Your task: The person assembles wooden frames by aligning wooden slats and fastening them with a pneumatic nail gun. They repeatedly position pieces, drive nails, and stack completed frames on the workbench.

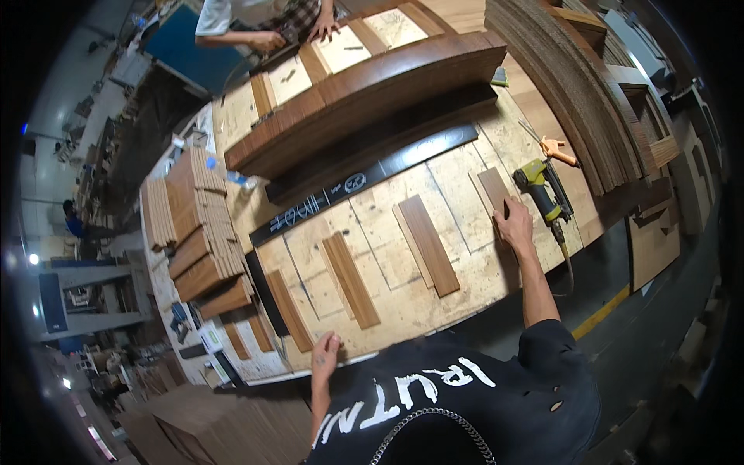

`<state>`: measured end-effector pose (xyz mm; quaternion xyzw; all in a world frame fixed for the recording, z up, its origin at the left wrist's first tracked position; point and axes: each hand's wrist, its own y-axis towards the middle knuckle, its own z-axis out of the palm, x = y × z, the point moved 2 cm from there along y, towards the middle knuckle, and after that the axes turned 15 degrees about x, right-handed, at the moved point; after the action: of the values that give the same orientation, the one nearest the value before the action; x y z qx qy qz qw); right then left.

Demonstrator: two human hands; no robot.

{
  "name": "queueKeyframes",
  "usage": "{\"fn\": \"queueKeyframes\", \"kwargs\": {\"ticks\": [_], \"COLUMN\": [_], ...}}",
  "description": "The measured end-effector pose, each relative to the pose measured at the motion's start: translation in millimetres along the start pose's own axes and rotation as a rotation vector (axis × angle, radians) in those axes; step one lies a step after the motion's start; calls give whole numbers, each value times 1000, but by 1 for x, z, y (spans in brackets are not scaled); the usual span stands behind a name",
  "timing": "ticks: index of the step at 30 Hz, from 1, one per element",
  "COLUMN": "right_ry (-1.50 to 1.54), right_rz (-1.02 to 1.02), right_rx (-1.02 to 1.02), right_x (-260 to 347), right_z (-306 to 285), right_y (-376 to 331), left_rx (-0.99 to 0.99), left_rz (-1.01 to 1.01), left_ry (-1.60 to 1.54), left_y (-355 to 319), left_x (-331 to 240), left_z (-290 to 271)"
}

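On the workbench [465, 178], both your hands rest on wood.
Your left hand [325, 353] lies flat, fingers spread, on the near bench edge, just beside a wood strip [288, 310]. Two more strips [350, 279] [427, 244] lie apart in the middle. Your right hand [514, 225] presses open-fingered on the rightmost board [493, 190], gripping nothing; a yellow nail gun [542, 194] sits just beside it.

surface [457, 186]: pale tan, scuffed | wood strips [425, 244]: warm brown | nail gun [542, 190]: yellow-green and black | long bar [372, 177]: black with white marks
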<state>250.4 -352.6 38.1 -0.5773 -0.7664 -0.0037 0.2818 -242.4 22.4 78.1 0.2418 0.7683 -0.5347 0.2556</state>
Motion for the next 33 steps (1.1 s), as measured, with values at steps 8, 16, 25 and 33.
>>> {"fn": "queueKeyframes", "kwargs": {"ticks": [8,16,25,33], "right_ry": [247,-75,-575,-563], "right_rz": [-55,73,-90,-561], "right_rx": [-289,109,110,117], "right_x": [37,44,112,144], "right_z": [-49,-101,-104,-41], "right_y": [253,340,255,254], "left_rx": [-108,-292,-308,-337], "left_rz": [15,-73,-167,-4], "left_ry": [123,113,49,10], "left_y": [-4,-35,-36,-28], "left_x": [-75,-25,21,-58], "left_z": [-13,-34,-7,-20]}}
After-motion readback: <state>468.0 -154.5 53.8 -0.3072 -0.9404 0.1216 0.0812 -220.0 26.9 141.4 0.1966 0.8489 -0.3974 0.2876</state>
